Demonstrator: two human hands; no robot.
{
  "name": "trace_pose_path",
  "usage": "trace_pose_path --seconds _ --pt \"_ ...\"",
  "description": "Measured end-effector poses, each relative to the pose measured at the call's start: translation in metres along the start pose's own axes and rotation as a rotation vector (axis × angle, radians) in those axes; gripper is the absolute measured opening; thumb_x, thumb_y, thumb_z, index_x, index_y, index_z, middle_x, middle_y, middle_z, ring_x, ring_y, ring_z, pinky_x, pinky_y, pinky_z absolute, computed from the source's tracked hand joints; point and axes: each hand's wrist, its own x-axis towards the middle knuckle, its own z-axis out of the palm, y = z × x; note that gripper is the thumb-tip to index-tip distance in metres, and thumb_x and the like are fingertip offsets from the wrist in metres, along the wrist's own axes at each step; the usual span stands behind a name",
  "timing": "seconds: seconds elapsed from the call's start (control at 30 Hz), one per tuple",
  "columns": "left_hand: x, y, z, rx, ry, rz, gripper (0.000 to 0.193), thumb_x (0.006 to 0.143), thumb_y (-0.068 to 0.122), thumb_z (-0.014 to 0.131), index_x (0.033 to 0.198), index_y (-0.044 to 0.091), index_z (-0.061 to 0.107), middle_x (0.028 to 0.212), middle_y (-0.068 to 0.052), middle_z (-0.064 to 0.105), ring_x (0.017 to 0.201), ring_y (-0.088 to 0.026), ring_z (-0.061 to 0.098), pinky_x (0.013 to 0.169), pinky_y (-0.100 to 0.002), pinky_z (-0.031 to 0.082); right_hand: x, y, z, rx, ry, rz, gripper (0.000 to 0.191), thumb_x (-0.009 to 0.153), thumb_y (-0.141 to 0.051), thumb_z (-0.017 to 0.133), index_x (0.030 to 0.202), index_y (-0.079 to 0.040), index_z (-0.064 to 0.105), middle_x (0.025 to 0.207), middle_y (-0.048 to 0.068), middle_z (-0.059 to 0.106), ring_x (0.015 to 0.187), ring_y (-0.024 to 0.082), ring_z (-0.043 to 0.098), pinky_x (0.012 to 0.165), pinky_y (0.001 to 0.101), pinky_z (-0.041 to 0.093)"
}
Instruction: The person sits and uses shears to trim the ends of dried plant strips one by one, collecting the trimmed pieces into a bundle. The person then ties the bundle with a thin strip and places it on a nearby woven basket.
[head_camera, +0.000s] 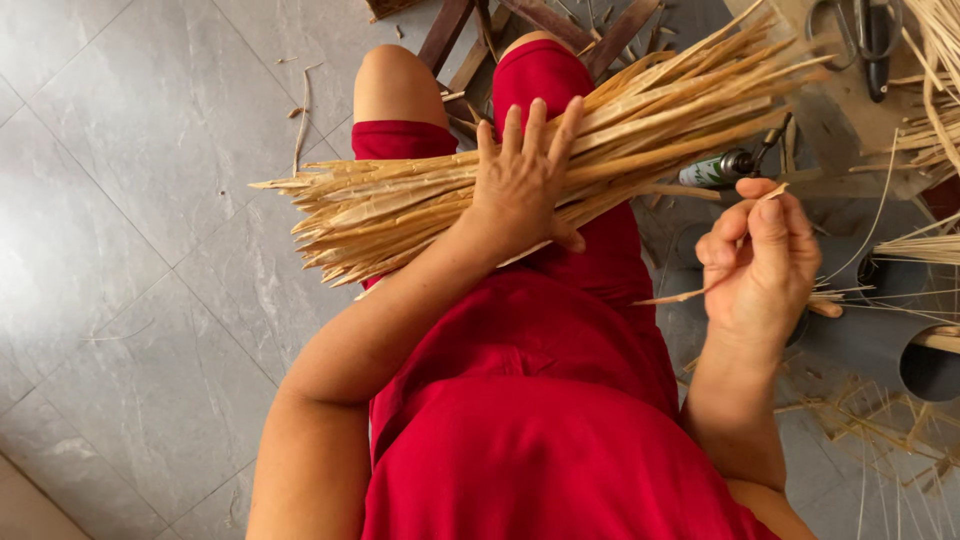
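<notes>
One head-worn view, straight down and close over lap (540, 400) and floor (130, 200).

Showing two bare hands, left hand (522, 180) and right hand (760, 265); one thick bundle of split bamboo strips (400, 205), strips too many for counting; one single strip (690, 293); one green spray can (718, 170); one pair of scissors (872, 40).

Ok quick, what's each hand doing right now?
Left hand: open, fingers spread, pressing the bundle of split bamboo strips against the lap.
Right hand: closed, pinching a single thin strip.
</notes>
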Motion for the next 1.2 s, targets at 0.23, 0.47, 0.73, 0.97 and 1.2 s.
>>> trace_pose_path --seconds 0.23,0.47,0.73,0.97,1.2 --pt "0.004 -0.008 0.034 0.033 0.102 -0.049 0.129 0.073 0.034 0.092 0.166 0.009 0.006 0.119 -0.018 0.062 0.11 -0.034 0.063 0.094 -0.048 0.05 -0.023 0.029 0.011 0.064 -0.027 0.166 0.029 0.111 -0.015 0.06 0.134 0.002 0.064 0.088 0.007 0.066 0.077 0.014 0.059 0.076 0.0297 0.052" --pt "0.015 -0.027 0.036 -0.085 0.184 -0.009 0.084 0.071 0.028 0.09 0.135 0.011 0.039 0.099 -0.017 0.069 0.089 -0.036 0.071 0.076 -0.047 0.056 -0.028 0.028 0.022 -0.14 -0.186 0.163 0.026 0.112 -0.014 0.062 0.13 0.004 0.067 0.082 0.009 0.067 0.069 0.011 0.059 0.066 0.0238 0.05" --pt "0.005 -0.058 -0.012 -0.429 0.335 0.014 0.079 0.073 0.026 0.089 0.13 0.005 0.038 0.091 -0.02 0.071 0.085 -0.044 0.069 0.069 -0.054 0.054 0.014 0.076 0.05 -0.639 -0.361 0.404 0.031 0.099 -0.005 0.057 0.129 -0.002 0.063 0.083 0.005 0.071 0.068 0.012 0.067 0.061 0.0246 0.054" --pt "-0.007 -0.04 -0.005 -0.436 0.28 0.136 0.076 0.074 0.027 0.088 0.132 0.008 0.043 0.095 -0.019 0.072 0.089 -0.043 0.069 0.076 -0.053 0.054 0.103 0.151 0.042 -0.803 -0.253 -0.045 0.034 0.098 -0.008 0.059 0.132 -0.001 0.06 0.092 0.008 0.07 0.079 0.017 0.067 0.07 0.0284 0.054" --pt "-0.007 -0.042 -0.015 -0.47 0.291 0.143 0.086 0.068 0.028 0.09 0.138 0.01 0.044 0.11 -0.021 0.067 0.101 -0.041 0.067 0.084 -0.049 0.054 0.124 0.161 0.043 -0.936 -0.264 -0.192 0.036 0.098 -0.01 0.062 0.132 0.0 0.061 0.102 0.011 0.069 0.09 0.022 0.065 0.079 0.0325 0.052"
